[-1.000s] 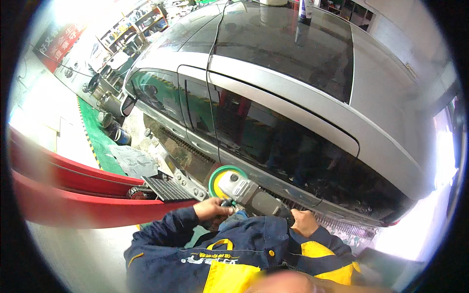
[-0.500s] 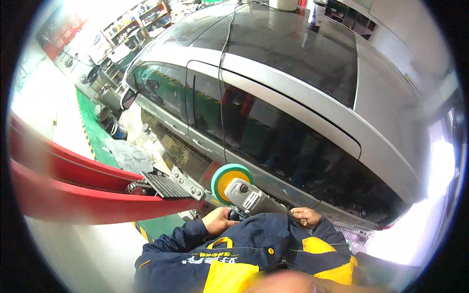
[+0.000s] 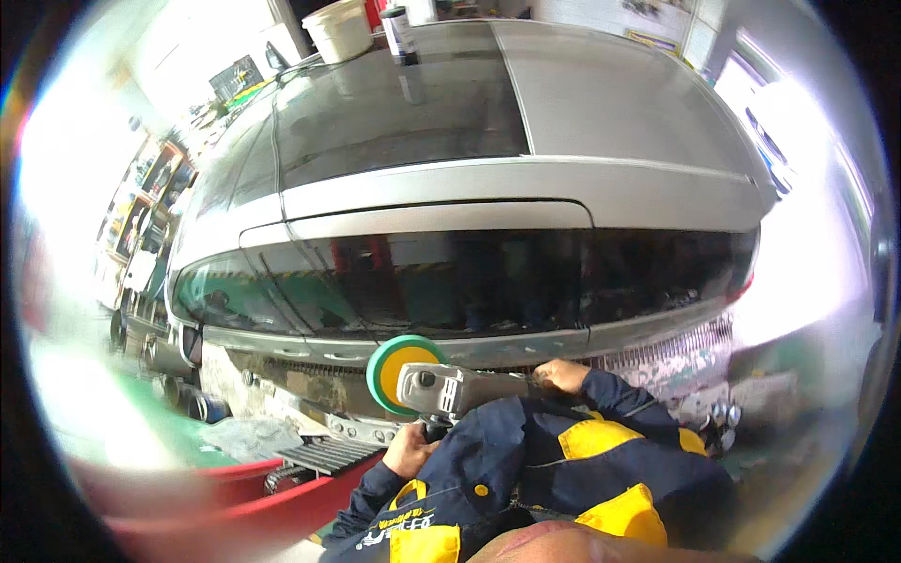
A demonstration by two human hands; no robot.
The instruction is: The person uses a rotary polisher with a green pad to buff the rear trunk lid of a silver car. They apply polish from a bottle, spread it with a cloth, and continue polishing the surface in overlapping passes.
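A grey polishing machine (image 3: 488, 387) is held in front of my body, along the near side of a silver car (image 3: 432, 188). Its round polishing pad (image 3: 404, 368), yellow with a green rim, faces the car's doors below the windows. I cannot tell whether the pad touches the paint. My left hand (image 3: 409, 450) is closed round the side handle by the machine's head, and most of that handle is hidden in the grip. At the rear end of the body, my right hand (image 3: 565, 375) is wrapped round the machine.
A dark cord (image 3: 278, 155) runs over the roof and down the car's side. On the roof stand a white bucket (image 3: 338, 34) and a bottle (image 3: 399, 39). A red lift beam (image 3: 221, 490) lies at lower left, with shelves (image 3: 141, 211) beyond the car's front.
My view has turned right, toward the car's rear, so the car now lies more level across it. The polisher stays in both hands, its body now closer to horizontal.
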